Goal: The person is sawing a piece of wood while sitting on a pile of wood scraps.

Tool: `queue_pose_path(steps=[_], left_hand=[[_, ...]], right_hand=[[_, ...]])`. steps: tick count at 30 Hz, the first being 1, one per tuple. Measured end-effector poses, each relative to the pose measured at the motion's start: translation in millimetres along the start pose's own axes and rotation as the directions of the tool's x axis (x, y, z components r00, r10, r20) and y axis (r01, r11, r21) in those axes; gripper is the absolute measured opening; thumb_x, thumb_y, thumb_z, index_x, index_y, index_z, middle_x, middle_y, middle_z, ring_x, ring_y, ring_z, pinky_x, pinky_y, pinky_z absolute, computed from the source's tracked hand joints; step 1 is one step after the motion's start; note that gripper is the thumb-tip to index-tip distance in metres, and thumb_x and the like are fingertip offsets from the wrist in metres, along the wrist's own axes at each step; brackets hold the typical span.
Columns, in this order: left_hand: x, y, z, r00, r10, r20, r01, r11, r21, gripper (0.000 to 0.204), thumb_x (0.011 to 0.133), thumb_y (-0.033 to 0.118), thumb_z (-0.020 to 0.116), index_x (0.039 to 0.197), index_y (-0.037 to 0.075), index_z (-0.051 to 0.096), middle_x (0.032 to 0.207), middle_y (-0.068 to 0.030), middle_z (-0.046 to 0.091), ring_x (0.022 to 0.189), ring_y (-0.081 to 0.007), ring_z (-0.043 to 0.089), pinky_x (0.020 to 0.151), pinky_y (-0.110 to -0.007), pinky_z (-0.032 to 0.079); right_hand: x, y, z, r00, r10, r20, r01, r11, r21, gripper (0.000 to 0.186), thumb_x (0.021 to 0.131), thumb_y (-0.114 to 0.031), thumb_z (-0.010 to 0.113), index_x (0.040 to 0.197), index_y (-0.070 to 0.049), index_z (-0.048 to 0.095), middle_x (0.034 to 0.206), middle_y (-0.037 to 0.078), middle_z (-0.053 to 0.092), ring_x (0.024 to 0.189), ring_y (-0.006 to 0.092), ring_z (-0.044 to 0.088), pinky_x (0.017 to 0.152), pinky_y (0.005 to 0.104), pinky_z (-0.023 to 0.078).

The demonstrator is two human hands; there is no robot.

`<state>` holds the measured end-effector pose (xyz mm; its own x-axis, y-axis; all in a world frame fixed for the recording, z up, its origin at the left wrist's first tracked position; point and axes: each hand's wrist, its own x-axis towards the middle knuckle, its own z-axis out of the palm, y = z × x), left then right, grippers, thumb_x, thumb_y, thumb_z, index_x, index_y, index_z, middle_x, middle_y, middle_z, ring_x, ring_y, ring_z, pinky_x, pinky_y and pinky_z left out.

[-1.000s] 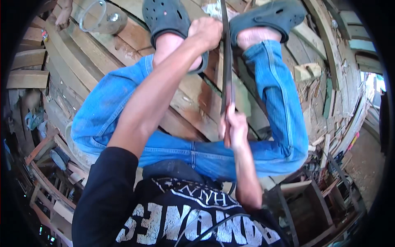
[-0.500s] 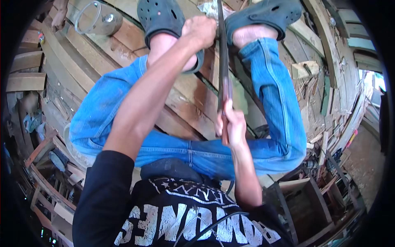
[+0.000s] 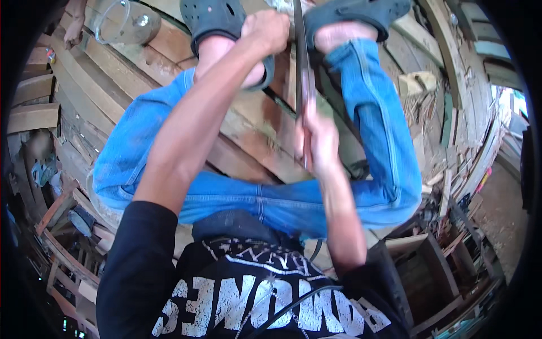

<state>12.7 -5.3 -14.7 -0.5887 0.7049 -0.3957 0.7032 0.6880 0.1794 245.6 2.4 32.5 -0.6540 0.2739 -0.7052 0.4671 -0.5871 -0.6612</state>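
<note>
A person in blue jeans (image 3: pixel 361 113) and dark clogs (image 3: pixel 217 20) sits on wooden planks (image 3: pixel 248 130), seen from above. A long dark metal blade (image 3: pixel 302 79) runs upright between the feet; the left hand (image 3: pixel 271 31) is clenched just left of its upper part, beside the left clog, and the right hand (image 3: pixel 319 141) is closed around its lower end, over the planks between the knees. A clear glass jar (image 3: pixel 121 22) lies on the planks, well left of the blade.
</note>
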Motion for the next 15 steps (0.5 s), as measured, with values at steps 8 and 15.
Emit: queue_pose_path(steps=[8,15], left_hand=[[-5.9,-3.3,6.8,1.0,0.008,-0.021,-0.009,1.0,-0.019,0.021,0.071,0.016,0.068,0.086,0.002,0.07,0.096,-0.021,0.068,0.093,-0.037,0.066,0.082,-0.045,0.053],[1.9,0.1,7.6,0.999,-0.047,-0.008,0.046,0.996,-0.072,0.014,0.073,0.011,0.061,0.081,0.006,0.071,0.089,-0.0202,0.068,0.09,-0.0341,0.067,0.077,-0.043,0.054]], right_hand=[[5.7,-9.0,6.0,0.997,-0.073,-0.003,0.071,0.983,-0.167,0.055,0.098,-0.051,0.039,0.073,-0.007,0.062,0.046,0.0,0.042,0.036,0.0114,0.039,0.036,0.028,0.028],[22.8,-23.3,7.4,0.997,-0.006,-0.071,-0.007,0.984,-0.18,0.06,0.097,-0.051,0.04,0.057,-0.008,0.051,0.046,0.002,0.042,0.035,0.0128,0.041,0.037,0.0264,0.03]])
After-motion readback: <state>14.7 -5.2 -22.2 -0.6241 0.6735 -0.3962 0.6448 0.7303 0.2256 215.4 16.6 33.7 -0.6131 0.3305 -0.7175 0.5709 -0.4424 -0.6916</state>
